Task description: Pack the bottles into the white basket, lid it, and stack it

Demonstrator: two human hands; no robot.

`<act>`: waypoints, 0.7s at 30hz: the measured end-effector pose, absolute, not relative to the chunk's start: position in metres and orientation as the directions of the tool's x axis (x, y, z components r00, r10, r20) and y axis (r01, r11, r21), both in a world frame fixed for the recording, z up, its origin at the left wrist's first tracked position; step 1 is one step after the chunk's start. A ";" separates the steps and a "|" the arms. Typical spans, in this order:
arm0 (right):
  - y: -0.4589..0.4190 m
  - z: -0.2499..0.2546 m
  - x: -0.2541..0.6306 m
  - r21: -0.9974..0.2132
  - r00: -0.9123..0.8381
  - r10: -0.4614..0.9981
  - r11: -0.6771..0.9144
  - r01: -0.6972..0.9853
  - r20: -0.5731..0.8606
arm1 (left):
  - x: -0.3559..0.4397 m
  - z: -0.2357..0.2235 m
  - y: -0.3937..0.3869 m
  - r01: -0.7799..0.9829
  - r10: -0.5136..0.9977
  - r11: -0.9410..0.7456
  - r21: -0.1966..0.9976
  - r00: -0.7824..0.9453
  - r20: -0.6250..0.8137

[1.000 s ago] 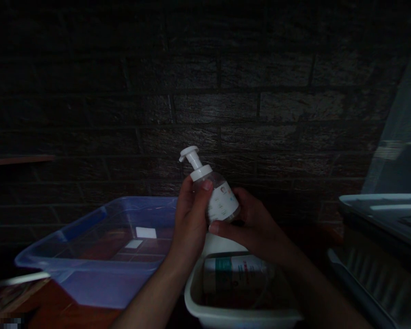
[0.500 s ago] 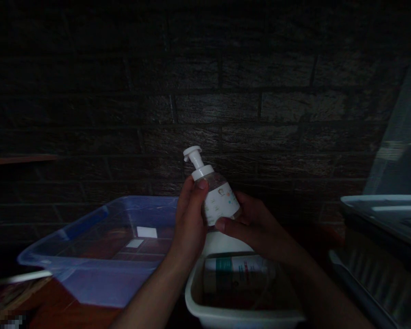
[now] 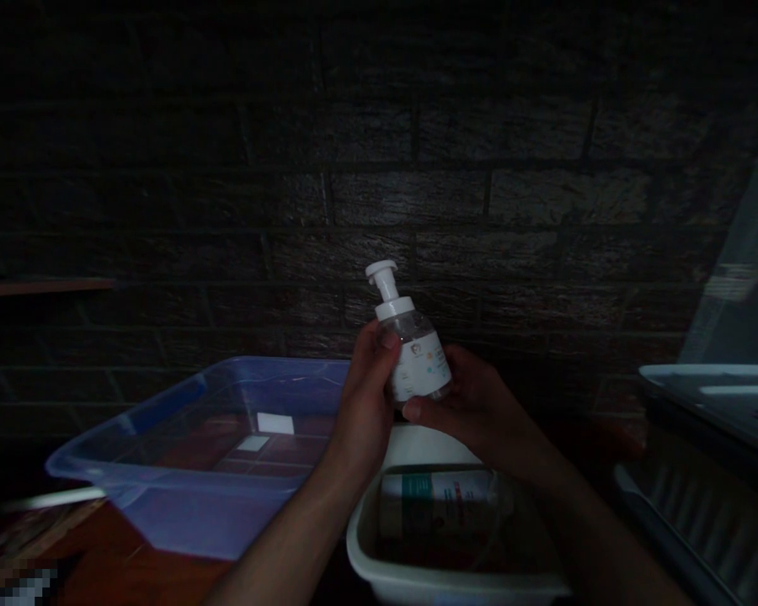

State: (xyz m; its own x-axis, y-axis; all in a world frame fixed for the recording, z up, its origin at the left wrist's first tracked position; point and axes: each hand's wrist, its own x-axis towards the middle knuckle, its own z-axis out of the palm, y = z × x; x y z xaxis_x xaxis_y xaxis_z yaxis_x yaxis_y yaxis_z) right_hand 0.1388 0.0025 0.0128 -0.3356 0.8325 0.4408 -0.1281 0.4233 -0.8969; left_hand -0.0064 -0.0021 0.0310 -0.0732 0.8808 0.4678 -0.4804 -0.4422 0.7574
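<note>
Both my hands hold a small clear pump bottle (image 3: 413, 353) with a white pump head and a white label, raised above a white tub (image 3: 417, 581). My left hand (image 3: 366, 404) wraps its left side, thumb near the collar. My right hand (image 3: 473, 412) cups the base from the right, thumb under the label. The bottle tilts slightly to the left. Inside the white tub lies another bottle (image 3: 442, 497) on its side, with a white and teal label.
A clear blue plastic bin (image 3: 164, 471) sits to the left on a reddish-brown table. A dark brick wall stands close behind. At the right edge are a grey lidded container (image 3: 713, 396) and a ribbed surface below it. The scene is dim.
The pump bottle and both hands have shifted a little to the right and slightly up. The bottle has turned in my fingers, showing a different part of the label.
</note>
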 end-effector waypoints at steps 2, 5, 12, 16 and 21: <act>0.001 0.015 0.139 -0.907 -0.368 0.829 0.390 -0.158 0.421 | -0.007 0.031 -0.003 -0.485 0.885 -0.433 0.760 -0.067 0.462; 0.000 0.016 0.139 -0.911 -0.399 0.819 0.363 -0.195 0.412 | -0.006 0.032 -0.004 -0.501 0.886 -0.427 0.753 -0.067 0.458; 0.002 0.016 0.141 -0.888 -0.394 0.798 0.381 -0.256 0.456 | -0.006 0.034 -0.006 -0.518 0.892 -0.413 0.749 -0.065 0.447; 0.002 0.017 0.140 -0.889 -0.393 0.801 0.370 -0.268 0.452 | -0.006 0.034 -0.007 -0.518 0.888 -0.416 0.747 -0.054 0.457; 0.002 0.017 0.140 -0.902 -0.383 0.822 0.339 -0.268 0.422 | -0.006 0.035 -0.007 -0.509 0.891 -0.418 0.752 -0.067 0.450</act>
State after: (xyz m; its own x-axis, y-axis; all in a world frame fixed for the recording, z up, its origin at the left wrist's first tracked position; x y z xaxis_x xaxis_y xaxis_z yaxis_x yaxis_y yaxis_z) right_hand 0.1399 0.0015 0.0168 -0.3828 0.8216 0.4224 -0.2683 0.3386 -0.9019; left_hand -0.0059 -0.0070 0.0346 -0.0675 0.8906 0.4498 -0.5089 -0.4185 0.7523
